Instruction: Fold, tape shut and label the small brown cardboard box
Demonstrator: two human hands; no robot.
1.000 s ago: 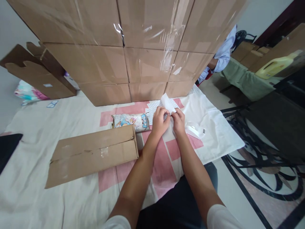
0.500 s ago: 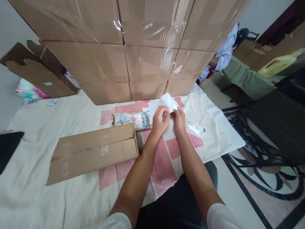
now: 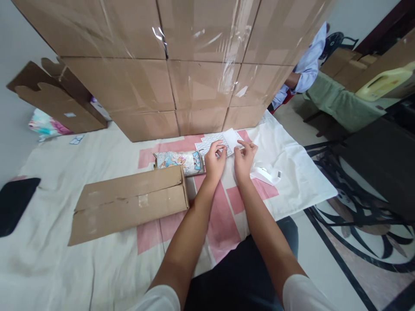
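Observation:
Over the near edge of a sheet of printed labels (image 3: 210, 140), which has a blank white part (image 3: 231, 140), both hands are held a short gap apart. My left hand (image 3: 215, 162) is closed in a pinch; whatever lies between its thumb and fingertips is too small to make out. My right hand (image 3: 244, 160) has its fingers bent but apart from the thumb, near the blank part. Left of my left hand lies a plump printed packet (image 3: 178, 162). A small white plastic device (image 3: 266, 175) rests on the cloth beside my right wrist.
A long cardboard box (image 3: 129, 203) lies at front left. Stacked, taped cartons (image 3: 201, 90) rise behind the sheet. An opened carton (image 3: 65, 106) stands at far left, a black flat object (image 3: 17, 205) nearer. A person's sleeve (image 3: 308, 67) shows behind the cartons.
My hands have moved apart from each other. The blank white part, raised between them before, now lies lower and flatter. The view has shifted slightly.

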